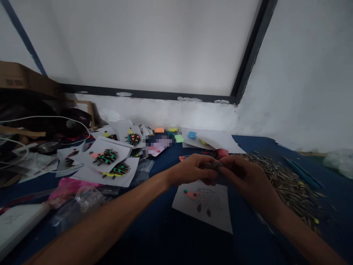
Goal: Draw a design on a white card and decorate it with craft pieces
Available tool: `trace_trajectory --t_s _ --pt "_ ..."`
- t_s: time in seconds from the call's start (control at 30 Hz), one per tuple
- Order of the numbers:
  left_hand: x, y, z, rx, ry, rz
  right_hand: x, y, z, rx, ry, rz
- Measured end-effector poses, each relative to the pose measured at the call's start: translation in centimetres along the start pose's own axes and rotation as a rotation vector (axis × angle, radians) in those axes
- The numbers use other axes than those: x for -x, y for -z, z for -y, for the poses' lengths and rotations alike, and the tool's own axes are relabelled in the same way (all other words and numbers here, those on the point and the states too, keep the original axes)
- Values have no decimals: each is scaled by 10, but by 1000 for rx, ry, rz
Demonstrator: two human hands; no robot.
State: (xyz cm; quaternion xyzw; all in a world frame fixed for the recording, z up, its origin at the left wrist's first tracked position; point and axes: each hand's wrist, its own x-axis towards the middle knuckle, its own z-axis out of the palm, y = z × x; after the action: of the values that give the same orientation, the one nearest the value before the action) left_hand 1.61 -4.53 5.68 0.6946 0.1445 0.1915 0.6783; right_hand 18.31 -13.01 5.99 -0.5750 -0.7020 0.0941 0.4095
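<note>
My left hand (194, 170) and my right hand (244, 171) meet above a sheet of paper, their fingers closed around a small grey lump (213, 165) that is partly hidden. What it is made of is too dark to tell. Below them lies the white paper (220, 219) with a hedgehog drawing on it. The drawing has a pink clay-like face (192, 194), a green nose and two dark oval feet (204, 210). Its body shows only short drawn strokes. To the right of my right hand spreads a heap of slim grey-brown pieces, resembling sunflower seeds (278, 176).
Finished-looking hedgehog pictures (106, 156) lie on papers at the left. At the back are coloured clay-like blocks (192, 134) and a phone-like object (158, 145), partly blurred. Plastic bags (88, 198), a white box-like object (20, 226) and cables crowd the left. Blue pen-like sticks (303, 173) lie right.
</note>
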Motion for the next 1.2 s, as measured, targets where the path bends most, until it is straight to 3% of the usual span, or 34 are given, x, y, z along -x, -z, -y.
trace_trajectory --t_s 0.13,0.33,0.63,0.97,1.2 --pt "1 -1 -2 61 8 -97 0 2 -2 -20 -20 -59" --pt "0 5 0 68 27 -69 -1 8 -1 69 97 29" --pt "1 3 -4 149 23 -6 -1 3 -6 45 -59 -21" --pt "1 4 -3 83 22 -148 -4 4 -3 -88 -93 110" --pt "0 6 2 191 41 -76 0 2 -3 18 12 42"
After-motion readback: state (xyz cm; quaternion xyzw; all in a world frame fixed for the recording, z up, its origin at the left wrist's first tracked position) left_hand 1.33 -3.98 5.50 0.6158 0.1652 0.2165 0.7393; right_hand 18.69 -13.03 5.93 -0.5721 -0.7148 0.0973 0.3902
